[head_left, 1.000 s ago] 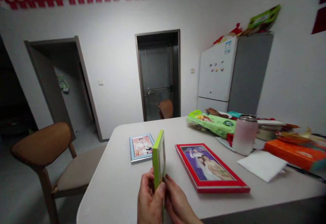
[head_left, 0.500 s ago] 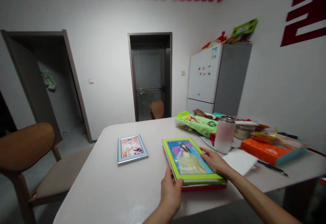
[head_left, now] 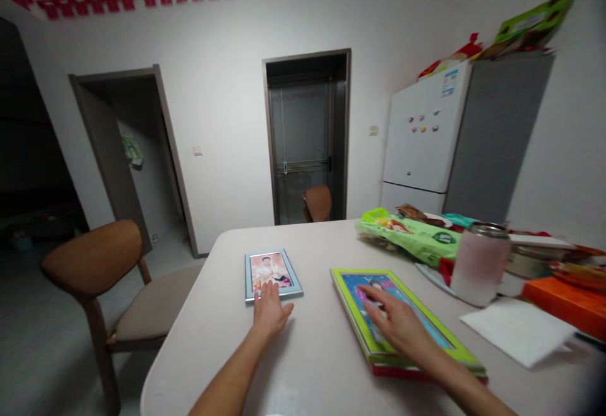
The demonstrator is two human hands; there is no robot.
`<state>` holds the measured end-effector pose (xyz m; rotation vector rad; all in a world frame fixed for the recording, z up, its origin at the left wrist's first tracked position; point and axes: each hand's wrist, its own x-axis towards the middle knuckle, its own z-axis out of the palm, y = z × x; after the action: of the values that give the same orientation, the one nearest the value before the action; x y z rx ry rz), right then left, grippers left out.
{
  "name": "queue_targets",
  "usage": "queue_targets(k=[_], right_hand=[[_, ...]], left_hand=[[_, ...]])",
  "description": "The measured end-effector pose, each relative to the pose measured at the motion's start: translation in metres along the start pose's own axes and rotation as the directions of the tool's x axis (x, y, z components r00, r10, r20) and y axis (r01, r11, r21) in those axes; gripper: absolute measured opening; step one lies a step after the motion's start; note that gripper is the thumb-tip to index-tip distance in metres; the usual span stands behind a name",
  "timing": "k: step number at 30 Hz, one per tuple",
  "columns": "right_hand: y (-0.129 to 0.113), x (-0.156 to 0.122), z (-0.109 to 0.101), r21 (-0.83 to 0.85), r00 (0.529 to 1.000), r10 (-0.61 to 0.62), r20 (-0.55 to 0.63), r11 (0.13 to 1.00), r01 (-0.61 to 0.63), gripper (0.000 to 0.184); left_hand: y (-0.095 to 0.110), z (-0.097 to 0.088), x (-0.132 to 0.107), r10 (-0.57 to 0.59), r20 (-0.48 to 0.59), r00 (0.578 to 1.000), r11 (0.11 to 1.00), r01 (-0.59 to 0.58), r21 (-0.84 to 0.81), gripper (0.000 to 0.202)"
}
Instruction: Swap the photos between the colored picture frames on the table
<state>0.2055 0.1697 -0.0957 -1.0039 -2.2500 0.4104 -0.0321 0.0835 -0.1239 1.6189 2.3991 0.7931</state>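
A light-blue picture frame (head_left: 250, 275) lies flat on the white table, with a photo of a person inside. My left hand (head_left: 271, 312) reaches over its near edge, fingers spread; whether they touch it I cannot tell. To the right is a stack of picture frames, the top one a lime-green picture frame (head_left: 360, 331) around a picture of a figure on blue. My right hand (head_left: 395, 321) is over that top frame, fingers slightly bent and apart, holding nothing and covering much of the picture. A red edge shows at the bottom of the stack.
Right of the stack stand a pink-white bottle (head_left: 480, 267), a green food package (head_left: 411, 236), a white paper sheet (head_left: 523, 331) and an orange box (head_left: 570, 302). A wooden chair (head_left: 101, 258) is at the table's left side, another chair (head_left: 317, 202) beyond its far edge.
My left hand has left the stack and moved left to the blue frame. My right hand has let go of the stack's right edge and is over its top. The view has turned left.
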Motion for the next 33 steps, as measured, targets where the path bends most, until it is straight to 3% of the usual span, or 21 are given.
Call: queue_targets(k=[3,5,8,12,17,20,24,27,28,30,33], right_hand=[[-0.049,-0.014,0.04,0.055,0.978,-0.112,0.177,0.993,0.103,0.043],[-0.065,-0.018,0.064,0.039,0.969,-0.103,0.226,0.995,0.097,0.045],[-0.066,-0.016,0.089,-0.041,0.976,-0.024,0.215,0.999,0.034,0.047],[-0.058,-0.021,0.108,-0.095,0.981,0.014,0.194,0.995,0.005,0.045],[-0.065,-0.042,0.114,0.042,0.985,0.067,0.159,0.996,-0.074,0.049],[-0.071,-0.051,0.109,0.273,0.972,0.129,0.196,0.945,-0.18,0.055],[-0.075,-0.051,0.097,0.549,0.936,0.259,0.236,0.759,-0.349,0.059],[-0.08,-0.048,0.09,0.68,0.891,0.389,0.235,0.59,-0.436,0.06],[-0.084,-0.047,0.088,0.705,0.888,0.4,0.226,0.562,-0.432,0.06],[-0.094,-0.047,0.088,0.723,0.928,0.33,0.171,0.598,-0.346,0.055],[-0.118,-0.05,0.097,0.667,0.994,0.028,0.103,0.74,-0.09,0.048]], left_hand=[[-0.022,-0.013,-0.001,0.027,0.021,0.999,0.997,-0.029,0.076,0.055],[-0.023,-0.017,-0.015,0.055,0.024,0.998,0.992,-0.057,0.112,0.051],[-0.016,-0.018,-0.05,0.072,0.027,0.997,0.985,-0.076,0.153,0.05],[-0.011,-0.009,-0.103,0.114,0.015,0.993,0.978,-0.115,0.172,0.066],[-0.02,0.011,-0.137,0.348,-0.037,0.937,0.928,-0.339,0.155,0.084],[-0.023,0.014,-0.145,0.404,-0.095,0.91,0.904,-0.381,0.194,0.072],[-0.021,0.005,-0.153,0.406,-0.096,0.909,0.902,-0.381,0.204,0.043],[-0.02,-0.011,-0.155,0.441,-0.155,0.884,0.895,-0.42,0.148,0.038],[-0.02,-0.018,-0.155,0.426,-0.213,0.879,0.905,-0.413,0.104,0.038],[-0.018,-0.035,-0.153,0.321,-0.356,0.877,0.933,-0.358,-0.039,0.039],[-0.014,-0.058,-0.147,0.025,-0.49,0.871,0.906,-0.227,-0.357,0.04]])
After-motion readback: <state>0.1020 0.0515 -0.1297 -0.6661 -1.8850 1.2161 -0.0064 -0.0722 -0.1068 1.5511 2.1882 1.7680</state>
